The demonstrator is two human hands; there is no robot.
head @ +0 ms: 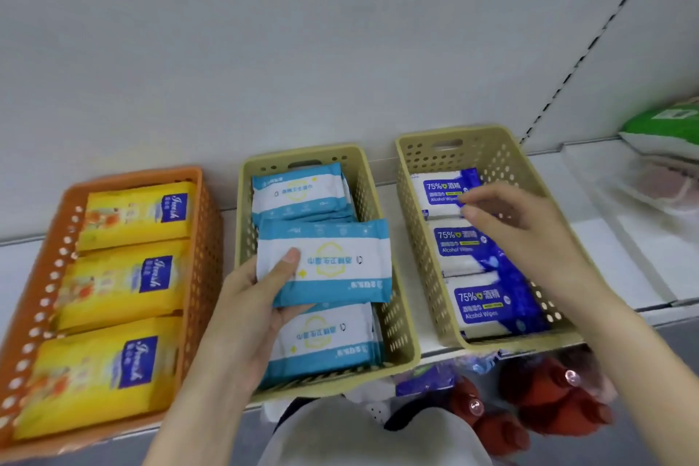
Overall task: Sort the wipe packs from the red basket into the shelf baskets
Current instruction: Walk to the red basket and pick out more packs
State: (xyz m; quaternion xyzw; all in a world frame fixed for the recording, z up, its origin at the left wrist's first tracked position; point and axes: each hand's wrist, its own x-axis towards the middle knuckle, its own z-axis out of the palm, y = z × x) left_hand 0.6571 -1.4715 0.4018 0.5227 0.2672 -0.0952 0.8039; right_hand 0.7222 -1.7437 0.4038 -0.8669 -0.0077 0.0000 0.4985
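While the left hand (246, 306) grips a light-blue wipe pack (329, 261) by its left end, thumb on top, above the middle basket (403, 329), the right hand (522, 227) reaches into the right basket (446, 151) towards the shelf's (605, 257) back edge. Its fingertips seem to meet the rear dark-blue pack (438, 193); blur hides whether they pinch it.

I count three shelf baskets (132, 175), three yellow packs (125, 276), three light-blue packs (333, 265) showing and three dark-blue alcohol packs (480, 306)
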